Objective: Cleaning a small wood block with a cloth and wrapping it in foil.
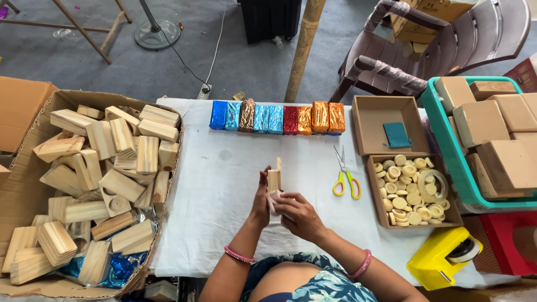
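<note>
Both hands, left hand (260, 202) and right hand (298, 215), are closed around one pale wooden block (274, 179), held upright above the middle of the white-covered worktop (224, 184). Nine foil-wrapped blocks (277, 118) line the far edge: four blue, one brown, one red, three orange. One pair of yellow-handled scissors (345, 180) lies right of the hands.

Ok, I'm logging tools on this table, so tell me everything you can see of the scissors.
The scissors lie flat on the white table cloth, just left of the cardboard tray of round wooden discs. Yellow loop handles, one with a pink inner edge, point toward the person; the metal blades point away, nearly closed. No hand touches them.
</note>
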